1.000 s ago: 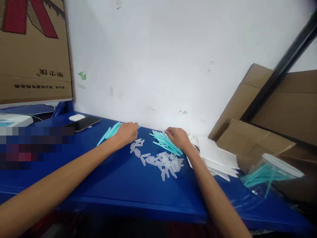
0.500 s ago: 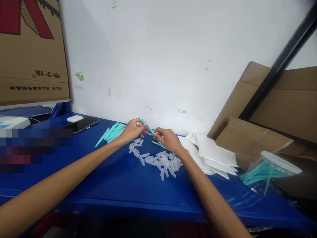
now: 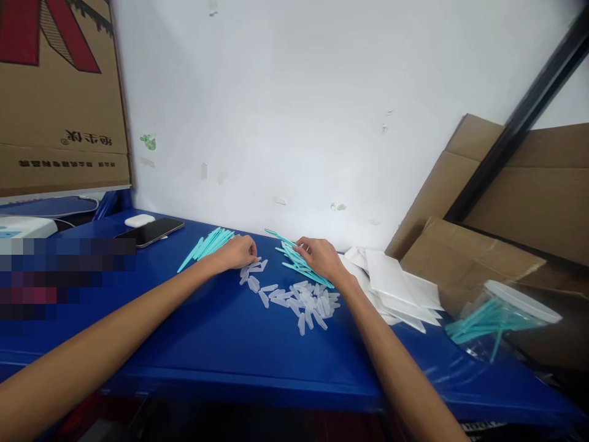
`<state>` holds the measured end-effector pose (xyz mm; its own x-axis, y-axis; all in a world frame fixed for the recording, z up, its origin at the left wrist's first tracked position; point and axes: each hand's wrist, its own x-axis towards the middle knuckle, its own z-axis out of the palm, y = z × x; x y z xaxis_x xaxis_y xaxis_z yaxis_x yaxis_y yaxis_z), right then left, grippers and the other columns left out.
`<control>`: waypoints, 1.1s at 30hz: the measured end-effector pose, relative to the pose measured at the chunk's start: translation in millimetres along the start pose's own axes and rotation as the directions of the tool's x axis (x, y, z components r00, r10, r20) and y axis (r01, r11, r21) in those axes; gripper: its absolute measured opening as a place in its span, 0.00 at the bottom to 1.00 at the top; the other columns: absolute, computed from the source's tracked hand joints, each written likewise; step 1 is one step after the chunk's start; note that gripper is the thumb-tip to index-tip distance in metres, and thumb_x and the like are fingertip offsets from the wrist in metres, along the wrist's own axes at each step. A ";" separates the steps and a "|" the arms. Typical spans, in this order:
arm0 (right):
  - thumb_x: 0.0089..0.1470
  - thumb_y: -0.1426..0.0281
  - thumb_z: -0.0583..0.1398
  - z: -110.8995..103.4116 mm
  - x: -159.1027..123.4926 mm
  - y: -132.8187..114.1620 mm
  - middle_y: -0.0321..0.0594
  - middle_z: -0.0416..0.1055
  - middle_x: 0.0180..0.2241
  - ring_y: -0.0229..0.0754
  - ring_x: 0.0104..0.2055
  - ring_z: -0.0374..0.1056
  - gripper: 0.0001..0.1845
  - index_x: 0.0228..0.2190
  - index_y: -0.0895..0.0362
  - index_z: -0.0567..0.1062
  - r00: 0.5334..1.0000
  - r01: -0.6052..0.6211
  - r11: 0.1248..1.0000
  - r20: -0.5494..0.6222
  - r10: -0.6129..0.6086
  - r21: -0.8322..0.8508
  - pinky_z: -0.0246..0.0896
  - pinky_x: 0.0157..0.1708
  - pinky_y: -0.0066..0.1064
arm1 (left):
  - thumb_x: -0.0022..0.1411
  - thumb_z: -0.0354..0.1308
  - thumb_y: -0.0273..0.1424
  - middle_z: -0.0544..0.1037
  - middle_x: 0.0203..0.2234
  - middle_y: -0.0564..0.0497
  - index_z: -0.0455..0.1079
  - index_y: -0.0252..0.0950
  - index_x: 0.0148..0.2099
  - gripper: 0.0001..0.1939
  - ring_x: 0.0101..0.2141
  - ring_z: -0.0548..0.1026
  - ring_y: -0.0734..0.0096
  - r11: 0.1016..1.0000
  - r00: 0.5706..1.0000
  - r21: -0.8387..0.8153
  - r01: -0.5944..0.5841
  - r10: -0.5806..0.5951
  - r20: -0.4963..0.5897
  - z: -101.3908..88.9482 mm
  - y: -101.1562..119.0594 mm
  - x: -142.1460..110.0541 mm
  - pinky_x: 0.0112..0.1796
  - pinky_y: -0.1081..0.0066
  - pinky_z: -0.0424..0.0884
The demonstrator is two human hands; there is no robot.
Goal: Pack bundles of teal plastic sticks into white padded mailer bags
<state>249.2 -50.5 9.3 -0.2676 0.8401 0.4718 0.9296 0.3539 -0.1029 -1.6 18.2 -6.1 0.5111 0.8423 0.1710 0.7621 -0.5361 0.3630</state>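
Note:
My right hand point(image 3: 319, 256) pinches a slim teal eyebrow razor point(image 3: 277, 235), its far end pointing left toward the wall. Beneath that hand lies a loose pile of similar teal razors point(image 3: 299, 265). My left hand point(image 3: 240, 251) is lowered at the small upper group of translucent plastic caps point(image 3: 252, 268), fingers closed together on a cap at its edge; the fingertips are partly hidden. A larger heap of these caps point(image 3: 315, 301) spreads over the blue table in front of my right hand. Left of my left hand, more teal razors point(image 3: 209, 245) lie in a bundle.
A phone point(image 3: 154, 231) and a white case point(image 3: 139, 220) lie at the back left. White packets point(image 3: 400, 282) are stacked on the right, beside a clear tub point(image 3: 501, 322) of teal sticks. Cardboard point(image 3: 478, 252) leans behind, and the white wall point(image 3: 294, 123) bounds the blue table point(image 3: 221, 344).
My left hand has let go of the razor and moved left and down to the translucent caps. My right hand keeps the razor, shifting slightly right.

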 end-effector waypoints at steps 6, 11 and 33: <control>0.65 0.59 0.55 0.7 0.0 1.4 0.36 0.80 0.32 0.42 0.33 0.74 0.14 0.40 0.50 0.79 1.000 0.009 1.000 0.025 -0.009 0.012 0.56 0.31 0.28 | 0.57 0.57 0.30 0.81 0.26 0.46 0.74 0.36 0.28 0.07 0.28 0.76 0.64 0.999 0.999 0.040 -0.015 0.016 -0.036 3.3 7.8 -3.0 0.27 0.71 0.62; 0.67 0.59 0.52 -1.9 1.9 8.7 0.39 0.80 0.39 0.43 0.40 0.74 0.17 0.41 0.50 0.79 0.999 -0.008 1.000 -0.038 0.009 0.018 0.58 0.36 0.29 | 0.62 0.53 0.32 0.81 0.33 0.43 0.73 0.36 0.40 0.09 0.32 0.76 0.61 0.999 0.988 0.040 0.031 -0.025 -0.151 -3.0 11.7 -7.3 0.28 0.70 0.60; 0.67 0.60 0.50 -3.1 3.3 12.2 0.35 0.77 0.28 0.40 0.31 0.73 0.18 0.34 0.53 0.76 0.994 -0.032 0.991 -0.103 0.046 0.132 0.56 0.34 0.27 | 0.65 0.48 0.34 0.79 0.35 0.45 0.71 0.39 0.46 0.12 0.30 0.74 0.64 0.986 0.960 -0.088 -0.143 0.116 -0.255 -4.8 16.8 -7.7 0.29 0.70 0.60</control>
<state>260.4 -44.7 12.3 -0.1973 0.8089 0.5539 0.8963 0.3777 -0.2323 5.4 3.0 3.1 0.4778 0.7602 0.4402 0.6435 -0.6440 0.4137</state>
